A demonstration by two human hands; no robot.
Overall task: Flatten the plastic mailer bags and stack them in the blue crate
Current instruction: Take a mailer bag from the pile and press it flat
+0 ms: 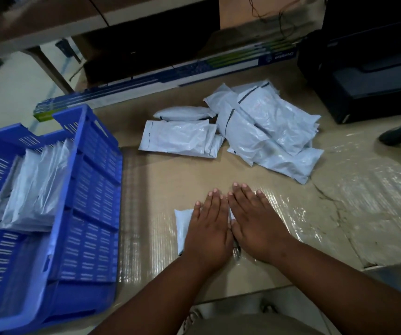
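Pressing down side by side, my left hand [208, 228] and right hand [255, 223] lie flat with fingers straight and close together, gripping nothing. Beneath them sits one white mailer bag [182, 226], mostly covered; only its left edge and a sliver between my palms show. It rests on the cardboard-covered table [160, 184], which carries glossy tape strips.

To my left stands the blue crate [93, 213], slotted walls, set at an angle. Inside, toward its far end, lies a stack of flattened mailer bags [32, 189]; the near part of its floor holds none.

Farther out, past my fingertips, a loose heap of unflattened mailer bags [255, 126] lies on the table, overlapping one another, well apart from the crate.

Beyond that, a long printed carton [170, 76] runs along the table's far edge, and a black printer [368, 76] occupies the far right corner.
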